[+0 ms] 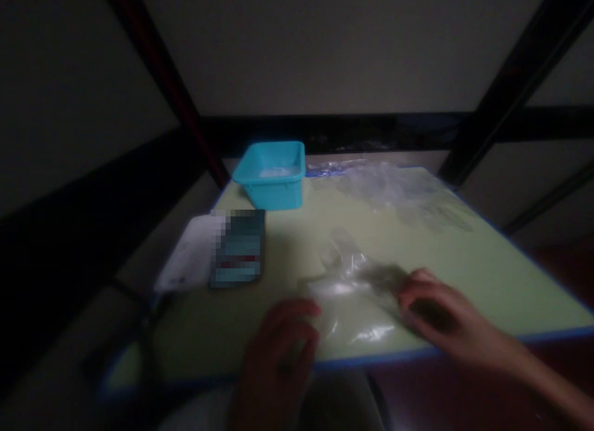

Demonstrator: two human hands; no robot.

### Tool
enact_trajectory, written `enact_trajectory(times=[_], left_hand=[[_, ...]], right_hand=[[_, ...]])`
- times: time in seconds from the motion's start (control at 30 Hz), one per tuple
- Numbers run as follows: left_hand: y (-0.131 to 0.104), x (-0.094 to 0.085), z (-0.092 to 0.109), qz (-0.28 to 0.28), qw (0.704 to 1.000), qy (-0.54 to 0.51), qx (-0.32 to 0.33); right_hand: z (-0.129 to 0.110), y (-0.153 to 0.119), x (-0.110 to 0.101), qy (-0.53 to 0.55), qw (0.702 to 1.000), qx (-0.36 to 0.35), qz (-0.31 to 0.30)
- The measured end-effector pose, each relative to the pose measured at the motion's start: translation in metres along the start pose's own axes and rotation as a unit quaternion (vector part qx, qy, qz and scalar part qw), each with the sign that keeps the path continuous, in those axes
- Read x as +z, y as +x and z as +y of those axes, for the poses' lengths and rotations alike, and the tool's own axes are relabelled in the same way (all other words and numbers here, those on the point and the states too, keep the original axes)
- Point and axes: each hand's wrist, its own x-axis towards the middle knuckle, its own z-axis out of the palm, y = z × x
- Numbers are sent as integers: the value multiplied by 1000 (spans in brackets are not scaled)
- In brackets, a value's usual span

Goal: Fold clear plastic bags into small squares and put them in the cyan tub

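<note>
A thin clear plastic glove, creased and shiny, lies spread near the front edge of the table, with finger-like shapes at its far end. At its right side, my right hand is closed, thumb and fingers pinching the film. My left hand is curled at the glove's left edge, fingertips drawn together on the film; blur hides the exact contact. Farther back on the right lies a loose pile of similar clear plastic gloves.
A turquoise plastic basin with something whitish inside stands at the back left. Nearer, a phone with a pixelated screen lies beside a white sheet. The pale yellow-green table has blue edging. A dark-framed wall rises behind.
</note>
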Motion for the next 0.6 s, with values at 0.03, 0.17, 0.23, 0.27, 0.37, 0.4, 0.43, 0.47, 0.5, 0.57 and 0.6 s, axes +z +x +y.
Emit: enact_trajectory(times=[0.03, 0.17, 0.23, 0.27, 0.37, 0.4, 0.43, 0.47, 0.5, 0.57, 0.6], left_hand=[[-2, 0, 1, -6, 1000, 0, 4], [-6, 2, 0, -23, 1000, -3, 19], [-7, 1, -2, -26, 999, 2, 26], [-8, 1, -2, -27, 999, 4, 29], [-10, 0, -4, -38, 998, 8, 41], [-11, 0, -4, -43, 998, 10, 45], [-12, 0, -4, -47, 998, 12, 49], [-12, 0, -4, -50, 997, 13, 53], [-13, 0, -4, -51, 997, 13, 54], [-13, 1, -3, -47, 998, 9, 49], [-13, 2, -3, -46, 998, 6, 47]], right_hand=[[-1, -1, -1, -9, 1000, 0, -15], [-3, -5, -2, -51, 996, -29, -64], [-2, -6, -3, -79, 992, -46, -91], [-2, -6, -5, -93, 988, -53, -108], [-1, -1, -13, -122, 977, -79, -158], [-2, 2, -17, -127, 974, -88, -164], [-4, 7, -20, -131, 973, -97, -162], [-6, 12, -21, -135, 973, -107, -152], [-9, 18, -22, -140, 973, -119, -137], [-17, 30, -17, -159, 969, -152, -114], [-21, 36, -11, -173, 963, -175, -106]])
